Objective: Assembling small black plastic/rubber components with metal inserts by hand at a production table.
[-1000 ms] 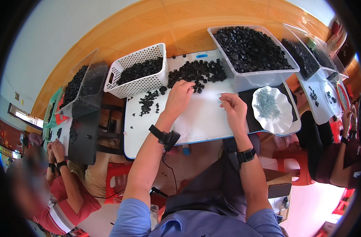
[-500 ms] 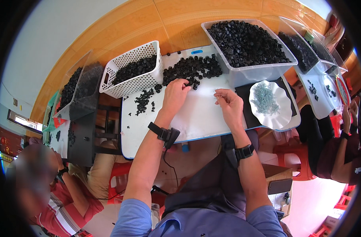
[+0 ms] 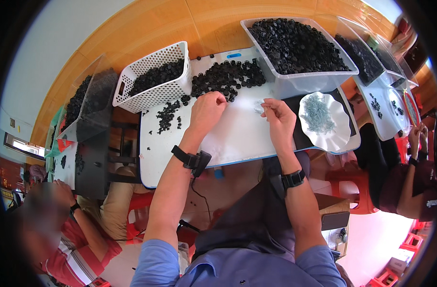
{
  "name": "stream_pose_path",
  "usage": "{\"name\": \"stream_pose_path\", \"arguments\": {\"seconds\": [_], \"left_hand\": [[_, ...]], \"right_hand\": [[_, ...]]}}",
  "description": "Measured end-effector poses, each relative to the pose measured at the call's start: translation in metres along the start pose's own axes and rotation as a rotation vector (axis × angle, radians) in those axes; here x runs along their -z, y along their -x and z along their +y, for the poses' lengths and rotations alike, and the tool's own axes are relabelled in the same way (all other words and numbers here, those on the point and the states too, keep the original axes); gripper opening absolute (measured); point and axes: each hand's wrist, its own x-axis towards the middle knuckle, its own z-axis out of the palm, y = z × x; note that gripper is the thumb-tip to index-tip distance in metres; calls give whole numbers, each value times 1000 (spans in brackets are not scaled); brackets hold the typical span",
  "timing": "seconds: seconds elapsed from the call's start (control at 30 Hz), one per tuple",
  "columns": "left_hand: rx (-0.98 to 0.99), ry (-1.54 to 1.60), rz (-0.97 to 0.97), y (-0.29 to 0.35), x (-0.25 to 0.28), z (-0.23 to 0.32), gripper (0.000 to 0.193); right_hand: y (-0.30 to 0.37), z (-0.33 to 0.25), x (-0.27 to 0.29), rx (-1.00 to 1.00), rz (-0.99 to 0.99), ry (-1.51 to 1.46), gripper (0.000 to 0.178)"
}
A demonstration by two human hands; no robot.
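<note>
At the near edge of a loose pile of small round black plastic caps (image 3: 242, 74), my left hand (image 3: 206, 114) has its fingers curled together. Whatever those fingers pinch is hidden. My right hand (image 3: 279, 118) is held over the white tabletop (image 3: 237, 138), thumb pressed to the fingers; anything in that pinch is too small to name. Just beside its fingertips lie a few thin pale clear pieces (image 3: 259, 106). A white scalloped plate (image 3: 340, 129) to the right of this hand holds a heap of similar thin greenish pieces (image 3: 318, 114).
A white perforated basket (image 3: 154, 98) and a large clear bin (image 3: 314, 83), both with black caps, stand at the back. Smaller black parts (image 3: 167, 117) lie at left. The plate rests on a black mat (image 3: 295, 106). People work at tables on both sides.
My left hand has drawn slightly back from the caps, its fingers curling in. The right thumb and fingers have come closer together. The whole view has shifted a little.
</note>
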Motion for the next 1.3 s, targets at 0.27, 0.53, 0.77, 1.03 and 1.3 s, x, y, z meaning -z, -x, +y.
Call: {"name": "stream_pose_path", "arguments": {"seconds": [0.27,0.53,0.77,1.03,1.3], "left_hand": [[86,214,-146,30,13,15,16],[-74,171,-155,48,5,6,16],[-21,218,-26,55,-5,7,20],[-12,337,18,54,-24,23,20],[121,496,54,61,-28,24,18]], "right_hand": [[-1,5,2,6,7,-40,21],[-1,6,-1,32,39,40,20],[1,4,-1,65,140,9,17],[1,6,1,136,166,357,17],[-6,-6,5,229,32,708,12]]}}
